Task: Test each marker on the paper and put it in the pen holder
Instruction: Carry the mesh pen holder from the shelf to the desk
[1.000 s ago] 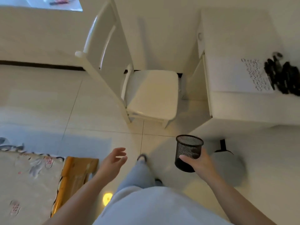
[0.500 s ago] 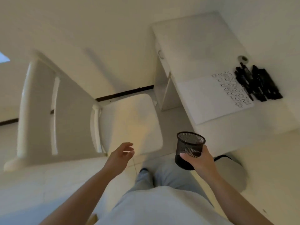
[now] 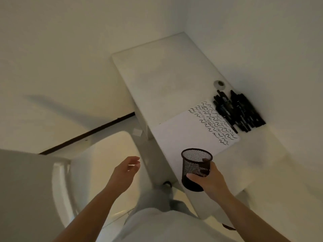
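My right hand grips a black mesh pen holder, held upright in the air over the near edge of the white desk. Nothing shows inside it. A white sheet of paper lies on the desk, its right part covered with black wavy lines. Beyond the paper's right end lies a heap of several black markers. My left hand hangs in the air over the chair, fingers relaxed, holding nothing.
A white chair stands left of the desk, its seat under my left hand. A small round cable hole sits in the desk behind the markers. Walls close the desk on its far and right sides.
The view has swung right and closer to the desk. My right hand has carried the pen holder up over the desk's near edge. My left hand stays empty.
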A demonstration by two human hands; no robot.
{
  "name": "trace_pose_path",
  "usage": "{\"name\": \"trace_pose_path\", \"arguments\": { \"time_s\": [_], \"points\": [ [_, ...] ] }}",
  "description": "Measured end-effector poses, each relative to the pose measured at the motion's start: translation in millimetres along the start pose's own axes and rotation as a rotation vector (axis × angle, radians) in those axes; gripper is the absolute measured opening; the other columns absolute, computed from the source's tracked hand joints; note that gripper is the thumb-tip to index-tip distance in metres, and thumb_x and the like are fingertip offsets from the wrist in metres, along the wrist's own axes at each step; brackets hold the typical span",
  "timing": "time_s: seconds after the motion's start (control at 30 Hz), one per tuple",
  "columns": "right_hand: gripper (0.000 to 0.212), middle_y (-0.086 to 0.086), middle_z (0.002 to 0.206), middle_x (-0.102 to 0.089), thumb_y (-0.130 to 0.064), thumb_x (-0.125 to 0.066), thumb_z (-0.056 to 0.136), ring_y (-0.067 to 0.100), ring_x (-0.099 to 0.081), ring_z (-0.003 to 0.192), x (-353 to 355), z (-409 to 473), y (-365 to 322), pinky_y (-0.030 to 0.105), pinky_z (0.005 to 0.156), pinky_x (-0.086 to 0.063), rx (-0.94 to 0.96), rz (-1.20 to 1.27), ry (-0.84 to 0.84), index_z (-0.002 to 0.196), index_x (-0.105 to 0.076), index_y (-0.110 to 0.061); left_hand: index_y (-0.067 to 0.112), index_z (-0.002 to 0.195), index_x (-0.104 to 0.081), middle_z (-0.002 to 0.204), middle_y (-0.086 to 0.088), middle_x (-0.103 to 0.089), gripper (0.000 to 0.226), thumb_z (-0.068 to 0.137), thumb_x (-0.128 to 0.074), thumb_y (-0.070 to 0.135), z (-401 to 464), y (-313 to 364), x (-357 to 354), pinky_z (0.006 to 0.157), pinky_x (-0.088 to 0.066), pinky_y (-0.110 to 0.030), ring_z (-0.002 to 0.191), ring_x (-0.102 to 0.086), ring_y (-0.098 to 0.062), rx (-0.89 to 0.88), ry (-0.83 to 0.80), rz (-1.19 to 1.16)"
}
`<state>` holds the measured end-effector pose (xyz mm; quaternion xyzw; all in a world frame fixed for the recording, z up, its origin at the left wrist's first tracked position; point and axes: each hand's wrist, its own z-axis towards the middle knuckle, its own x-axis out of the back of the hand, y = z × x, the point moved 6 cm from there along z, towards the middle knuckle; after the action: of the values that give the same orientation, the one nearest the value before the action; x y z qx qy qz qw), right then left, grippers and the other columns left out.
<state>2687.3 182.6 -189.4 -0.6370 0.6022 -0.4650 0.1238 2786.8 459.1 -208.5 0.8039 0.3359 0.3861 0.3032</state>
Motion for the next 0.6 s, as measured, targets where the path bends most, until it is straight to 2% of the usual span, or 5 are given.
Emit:
{"name": "trace_pose_path", "arguments": {
  "time_s": [0.1, 0.3, 0.47, 0.53, 0.6],
  "points": [
    [0.067, -0.007, 0.106, -0.056, -0.033, -0.082, 0.063, 0.014, -0.053, 0.098, 14.0, 17.6, 5.1, 0.022, 0.077, -0.04, -0.049, 0.022, 0.063, 0.118, -0.045, -0.021, 0.028, 0.106, -0.057, 0.107, 0.009, -0.062, 0.017, 0.092, -0.051, 0.021, 31.8, 35.3, -19.2, 0.083, -0.042, -0.022, 0.098, -0.057, -0.009, -0.104, -0.039, 0.064],
    [0.063, -0.015, 0.097, -0.052, -0.035, -0.083, 0.062, 0.003, -0.051, 0.086, 33.9, 29.8, 23.7, 0.012, 0.065, -0.037, -0.15, 0.148, 0.198, 0.109, -0.041, -0.029, 0.023, 0.121, -0.053, 0.128, 0.004, -0.051, 0.032, 0.089, -0.053, 0.024, 108.7, 122.5, -62.1, 0.099, -0.036, -0.034, 0.121, -0.04, -0.019, -0.496, -0.044, 0.478],
    [0.063, -0.02, 0.094, -0.051, -0.035, -0.083, 0.061, 0.003, -0.051, 0.086, 47.1, 39.0, 32.2, 0.01, 0.062, -0.036, -0.219, 0.241, 0.297, 0.107, -0.04, -0.031, 0.022, 0.13, -0.044, 0.138, 0.002, -0.043, 0.043, 0.088, -0.052, 0.032, 158.2, 155.0, -103.2, 0.1, -0.034, -0.036, 0.127, -0.036, -0.02, -0.548, -0.186, 0.722],
    [0.064, -0.018, 0.096, -0.052, -0.035, -0.084, 0.061, -0.002, -0.05, 0.084, 51.0, 43.1, 32.2, 0.01, 0.063, -0.036, -0.24, 0.291, 0.34, 0.108, -0.041, -0.031, 0.021, 0.129, -0.044, 0.139, 0.001, -0.042, 0.044, 0.087, -0.052, 0.033, 167.2, 162.2, -117.5, 0.099, -0.036, -0.035, 0.127, -0.036, -0.021, -0.61, -0.236, 0.787],
    [0.065, -0.014, 0.099, -0.054, -0.035, -0.083, 0.061, 0.001, -0.052, 0.085, 57.5, 51.7, 29.1, 0.011, 0.064, -0.037, -0.268, 0.336, 0.389, 0.112, -0.043, -0.028, 0.02, 0.129, -0.045, 0.141, -0.002, -0.04, 0.046, 0.086, -0.055, 0.033, 179.7, 173.6, -129.9, 0.1, -0.036, -0.037, 0.129, -0.034, -0.022, -0.699, -0.263, 0.863]
  ]
}}
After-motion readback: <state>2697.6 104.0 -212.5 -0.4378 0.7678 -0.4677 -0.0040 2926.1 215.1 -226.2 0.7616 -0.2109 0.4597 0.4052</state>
